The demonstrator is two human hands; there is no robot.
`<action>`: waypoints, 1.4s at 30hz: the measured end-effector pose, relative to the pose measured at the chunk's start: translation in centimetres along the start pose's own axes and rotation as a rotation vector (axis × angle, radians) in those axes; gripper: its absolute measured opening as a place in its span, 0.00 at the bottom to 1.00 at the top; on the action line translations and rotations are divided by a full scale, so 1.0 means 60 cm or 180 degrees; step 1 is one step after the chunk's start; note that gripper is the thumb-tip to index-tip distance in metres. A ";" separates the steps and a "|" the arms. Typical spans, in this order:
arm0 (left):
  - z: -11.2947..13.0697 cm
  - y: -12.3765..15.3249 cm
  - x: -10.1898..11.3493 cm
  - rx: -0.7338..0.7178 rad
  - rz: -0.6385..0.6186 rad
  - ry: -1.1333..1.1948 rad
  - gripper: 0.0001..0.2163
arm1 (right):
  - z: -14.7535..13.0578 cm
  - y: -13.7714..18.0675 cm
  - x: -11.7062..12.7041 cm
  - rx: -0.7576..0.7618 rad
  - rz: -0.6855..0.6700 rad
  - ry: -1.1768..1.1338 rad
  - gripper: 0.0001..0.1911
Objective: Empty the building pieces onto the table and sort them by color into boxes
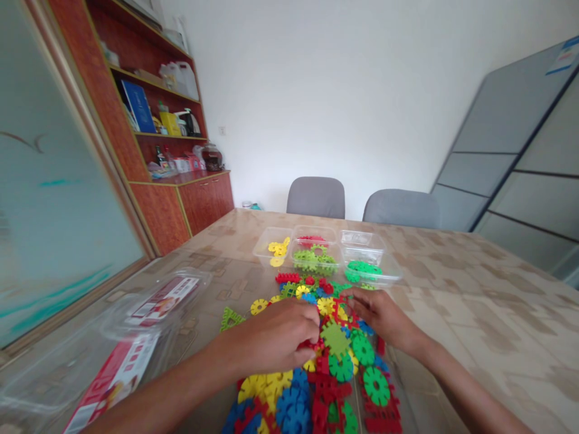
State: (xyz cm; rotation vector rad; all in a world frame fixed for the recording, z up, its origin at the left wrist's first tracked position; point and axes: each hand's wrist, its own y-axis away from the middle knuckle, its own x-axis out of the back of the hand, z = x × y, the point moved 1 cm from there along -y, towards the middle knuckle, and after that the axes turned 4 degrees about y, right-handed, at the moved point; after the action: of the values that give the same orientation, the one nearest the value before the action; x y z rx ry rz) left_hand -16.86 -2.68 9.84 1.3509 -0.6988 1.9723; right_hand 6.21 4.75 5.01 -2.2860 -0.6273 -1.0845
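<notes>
A heap of plastic snap-together building pieces (296,401) in red, yellow, blue and green lies on the table in front of me. My left hand (289,331) is over the heap's left side, fingers curled in. Red pieces show by its thumb, and whatever its fingers grip is hidden. On the right side of the heap, my right hand (380,313) reaches in with fingers bent together among red and green pieces. What lies between its fingertips cannot be made out. A light green square piece (335,339) and a green notched disc (376,386) lie between and below the hands.
Behind the heap stand clear plastic tubs: one with yellow discs (278,248), one with light green pieces (315,262), one with green discs (363,270). Red pieces (312,240) sit in a tub farther back. Clear lids (156,301) with labels lie at the left.
</notes>
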 end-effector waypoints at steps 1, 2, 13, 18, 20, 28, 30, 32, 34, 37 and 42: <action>-0.001 -0.001 -0.002 -0.0024 0.0049 0.0055 0.02 | 0.003 0.001 -0.001 0.0005 -0.0022 0.0083 0.15; -0.002 -0.002 -0.005 -0.0034 0.0097 0.0114 0.02 | 0.006 0.001 -0.001 0.0001 -0.0049 0.0171 0.15; -0.019 -0.014 -0.003 0.0473 0.0310 0.0037 0.07 | 0.010 0.000 0.003 0.0064 -0.0040 0.0587 0.10; -0.019 -0.014 0.000 0.0427 0.0334 0.0158 0.10 | 0.013 0.000 0.004 0.0067 -0.0104 0.0578 0.11; -0.024 -0.014 -0.001 0.0385 0.0364 0.0351 0.11 | 0.010 0.000 0.005 0.0061 -0.0095 0.0536 0.12; -0.070 0.000 0.007 0.0833 0.0401 0.0487 0.10 | -0.010 0.000 0.001 -0.0171 -0.0101 -0.0485 0.13; -0.079 0.005 0.011 0.0939 0.0324 0.0448 0.08 | -0.012 -0.001 0.001 -0.0253 -0.0078 -0.0691 0.14; -0.086 0.008 0.016 0.1029 0.0355 0.0371 0.07 | -0.015 -0.002 0.003 -0.0358 0.0026 -0.0853 0.15; -0.093 0.009 0.023 0.1082 0.0450 0.0317 0.08 | -0.022 -0.004 0.002 -0.0477 0.0159 -0.1041 0.16; -0.099 0.011 0.035 0.1059 0.0635 0.0253 0.10 | -0.044 -0.004 -0.018 -0.0574 0.0169 -0.1409 0.18; -0.089 0.018 0.061 0.0841 0.0919 0.0293 0.11 | -0.089 -0.003 -0.083 -0.0647 -0.0175 -0.1807 0.14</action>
State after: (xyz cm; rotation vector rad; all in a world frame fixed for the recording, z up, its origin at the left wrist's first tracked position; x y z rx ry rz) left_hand -21.87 1.24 11.45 1.3589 -0.6351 2.4109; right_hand 0.32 0.59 3.96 -2.7909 -0.8258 -0.5257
